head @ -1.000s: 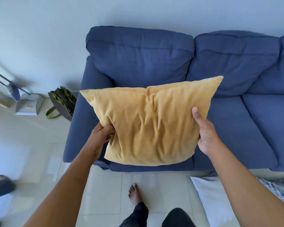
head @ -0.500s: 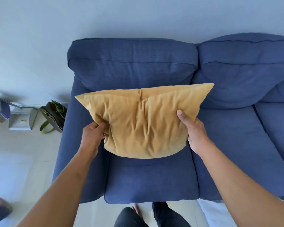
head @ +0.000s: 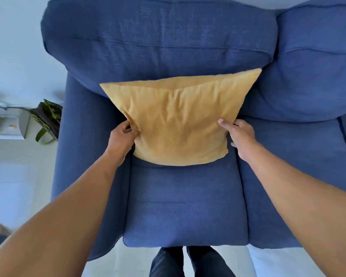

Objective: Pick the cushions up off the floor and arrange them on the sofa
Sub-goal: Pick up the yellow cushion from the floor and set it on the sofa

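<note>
A mustard-yellow cushion [head: 180, 120] stands on the left seat of the blue sofa [head: 184, 206], its top edge leaning against the left back pillow [head: 158, 37]. My left hand [head: 122, 136] grips the cushion's lower left edge. On the lower right edge sits my right hand [head: 238, 134], thumb on the front face and fingers behind. The cushion's bottom edge rests on the seat.
A white cushion [head: 272, 262] lies on the floor at the bottom right, partly hidden by my right arm. Left of the sofa arm stand a dark green-patterned bag [head: 47, 118] and a grey box [head: 8, 126]. My legs [head: 188, 262] touch the seat's front edge.
Both hands carried the yellow cushion forward and down from mid-air onto the left seat, against the back pillow. I have moved closer to the sofa.
</note>
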